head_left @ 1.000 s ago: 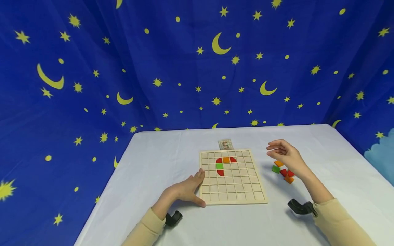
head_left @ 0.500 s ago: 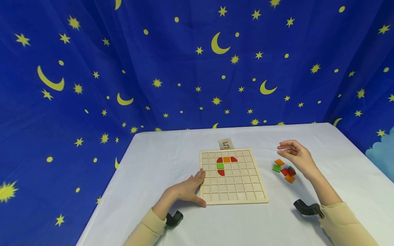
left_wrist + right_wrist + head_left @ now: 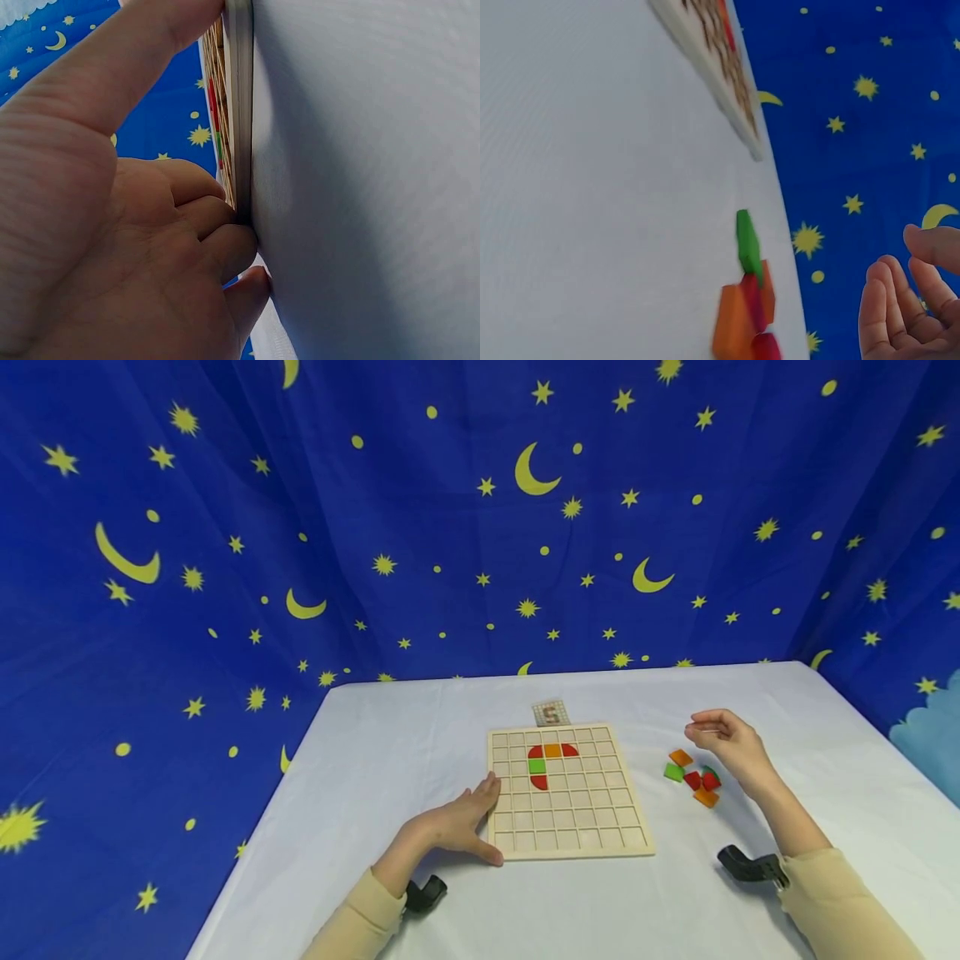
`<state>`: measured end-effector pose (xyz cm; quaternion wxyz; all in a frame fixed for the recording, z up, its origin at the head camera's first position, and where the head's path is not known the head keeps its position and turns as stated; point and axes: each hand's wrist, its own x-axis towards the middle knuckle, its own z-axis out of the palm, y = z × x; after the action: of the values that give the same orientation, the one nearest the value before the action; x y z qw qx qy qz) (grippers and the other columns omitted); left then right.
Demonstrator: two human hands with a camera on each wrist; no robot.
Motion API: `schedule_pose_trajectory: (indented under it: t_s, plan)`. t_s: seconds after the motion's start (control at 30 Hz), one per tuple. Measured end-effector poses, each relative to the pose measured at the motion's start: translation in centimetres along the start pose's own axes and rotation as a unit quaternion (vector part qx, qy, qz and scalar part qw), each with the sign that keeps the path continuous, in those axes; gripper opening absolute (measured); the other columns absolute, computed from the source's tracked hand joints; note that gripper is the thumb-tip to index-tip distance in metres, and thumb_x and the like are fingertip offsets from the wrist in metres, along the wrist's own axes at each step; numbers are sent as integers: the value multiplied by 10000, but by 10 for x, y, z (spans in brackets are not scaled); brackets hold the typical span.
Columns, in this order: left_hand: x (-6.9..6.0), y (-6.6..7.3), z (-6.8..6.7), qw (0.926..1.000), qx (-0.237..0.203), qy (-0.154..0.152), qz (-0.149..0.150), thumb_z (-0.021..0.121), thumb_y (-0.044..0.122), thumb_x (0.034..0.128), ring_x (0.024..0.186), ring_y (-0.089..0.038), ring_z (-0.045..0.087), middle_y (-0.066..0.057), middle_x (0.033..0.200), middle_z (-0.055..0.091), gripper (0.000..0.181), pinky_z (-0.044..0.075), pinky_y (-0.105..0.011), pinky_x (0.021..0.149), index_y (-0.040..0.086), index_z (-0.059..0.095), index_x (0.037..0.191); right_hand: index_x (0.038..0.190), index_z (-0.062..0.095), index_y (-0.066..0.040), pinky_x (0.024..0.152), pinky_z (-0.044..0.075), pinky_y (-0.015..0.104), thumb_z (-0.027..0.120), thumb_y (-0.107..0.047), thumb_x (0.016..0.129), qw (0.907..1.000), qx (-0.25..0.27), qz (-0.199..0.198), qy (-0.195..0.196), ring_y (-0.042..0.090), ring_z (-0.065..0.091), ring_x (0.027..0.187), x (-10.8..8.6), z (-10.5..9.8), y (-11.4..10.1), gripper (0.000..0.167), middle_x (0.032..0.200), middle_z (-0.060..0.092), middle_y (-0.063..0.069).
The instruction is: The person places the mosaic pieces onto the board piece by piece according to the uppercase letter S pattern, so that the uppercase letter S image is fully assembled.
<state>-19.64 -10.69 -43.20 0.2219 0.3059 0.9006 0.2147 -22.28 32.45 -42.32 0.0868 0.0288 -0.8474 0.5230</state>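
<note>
My left hand (image 3: 459,821) rests against the left edge of a wooden grid board (image 3: 592,818), thumb at the near corner and fingers spread along the side. On the board, a red rounded tile (image 3: 536,751), an orange square tile (image 3: 552,750) and another red tile (image 3: 570,750) form a row. Below the first are a green square tile (image 3: 537,766) and a red rounded tile (image 3: 539,782). My right hand (image 3: 731,747) hovers with loosely bent fingers and nothing visible in them. Beside it lie loose tiles: orange (image 3: 680,757), green (image 3: 219,146) shows only on the board in the left wrist view.
A small pattern card (image 3: 551,713) with an S-like figure lies behind the board. The loose heap also has red (image 3: 692,781) and orange (image 3: 706,797) tiles. A white cloth covers the table (image 3: 420,718), and a blue starry curtain (image 3: 450,527) hangs behind.
My right hand has moved right, away from the board, then slightly down, uncovering more of the loose tiles. My left hand has stayed at the board's edge.
</note>
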Motion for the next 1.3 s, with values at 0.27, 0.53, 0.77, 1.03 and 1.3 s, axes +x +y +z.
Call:
schedule_pose_trajectory:
  t_s: [0.27,0.53,0.77,1.03,1.3]
  plan:
    - [1,-1,2,10000,-3,6,-52,799,442,712,1421,-256,73,-185,1556,1,1158,97,-396,1139,-65,97,1481,1216,487,76,691,492,166,604,-268,935,9981,-560,266,69,58,597,804,3,3,14,459,1037,619,170]
    - [1,-1,3,10000,43,18,-49,794,458,711,1422,-243,75,-172,1559,1,1159,97,-384,1140,-54,98,1485,1166,515,71,681,524,270,636,-246,915,9908,-1338,198,-70,313,617,899,5,7,23,422,1039,613,231]
    - [1,-2,2,10000,-43,-5,-89,795,453,712,1423,-242,67,-165,1561,-5,1159,91,-389,1140,-47,93,1488,1116,538,76,668,521,367,695,-212,870,9820,-1863,1,-301,402,602,918,4,11,27,410,988,631,240]
    - [1,-3,2,10000,-41,10,-61,798,448,710,1423,-242,68,-169,1560,0,1160,92,-390,1140,-51,95,1486,1093,545,89,726,516,455,702,-128,847,9787,-2010,-292,-300,374,606,874,7,14,32,364,952,638,227]
    - [1,-2,2,10000,-48,9,-49,801,443,708,1422,-246,69,-176,1558,2,1160,89,-392,1140,-56,98,1484,1078,551,73,696,512,416,716,-141,842,9770,-2090,-396,-132,340,600,843,9,16,34,359,916,636,186]
